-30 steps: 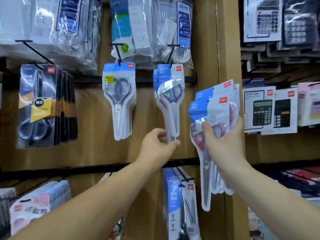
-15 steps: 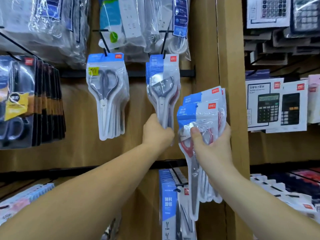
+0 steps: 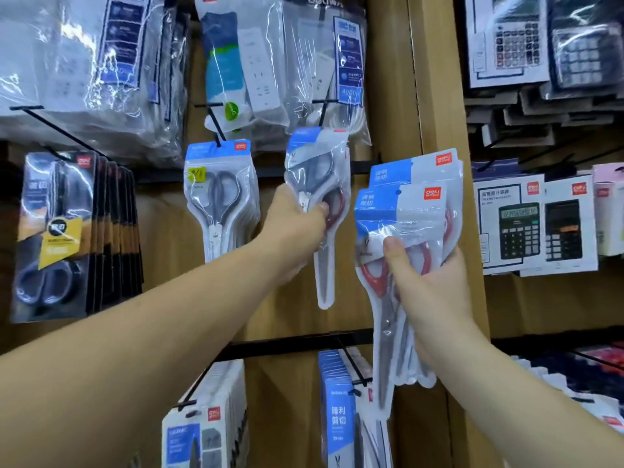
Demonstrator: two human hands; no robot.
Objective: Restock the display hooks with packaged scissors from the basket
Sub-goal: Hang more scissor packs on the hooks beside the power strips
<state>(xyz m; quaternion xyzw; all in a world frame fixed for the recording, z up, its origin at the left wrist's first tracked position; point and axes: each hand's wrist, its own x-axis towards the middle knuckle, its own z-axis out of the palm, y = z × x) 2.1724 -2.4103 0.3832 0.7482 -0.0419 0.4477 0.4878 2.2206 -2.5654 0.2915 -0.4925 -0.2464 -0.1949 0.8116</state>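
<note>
A person's left hand (image 3: 297, 228) is gripping the scissor packs (image 3: 315, 167) hanging askew on the middle display hook (image 3: 323, 111), while the right hand (image 3: 429, 292) is clutching a fanned bundle of red-handled scissors (image 3: 405, 211) — blades pointing down, headers uppermost — with that hook lying up and to its left

A pale wooden post (image 3: 442, 96) is running top to bottom. Left of the post, bagged white power strips (image 3: 260, 62) are hanging in clear, glinting plastic. Right of the post, boxed calculators (image 3: 521, 224) are standing in a row, with more packaged calculators (image 3: 506, 42) sitting above them.
</note>
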